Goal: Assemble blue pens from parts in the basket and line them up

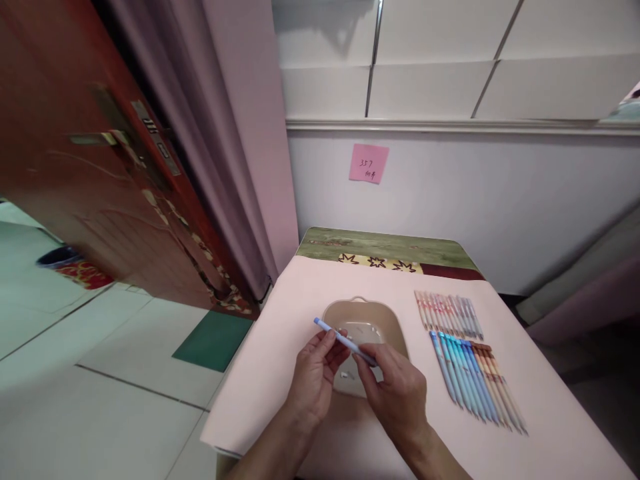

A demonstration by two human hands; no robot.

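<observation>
Pen [347,343] above beige tray [395,321], its middle pinched by left hand [316,373], its lower end gripped by right hand [397,387].

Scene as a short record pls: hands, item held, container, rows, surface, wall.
left hand: gripping blue pen
right hand: gripping same pen, lower end
container: beige tray beneath the pen, small pieces inside
rows: far pen row, near pen row, both right of tray
surface: pink-covered table
wall: pink note
</observation>
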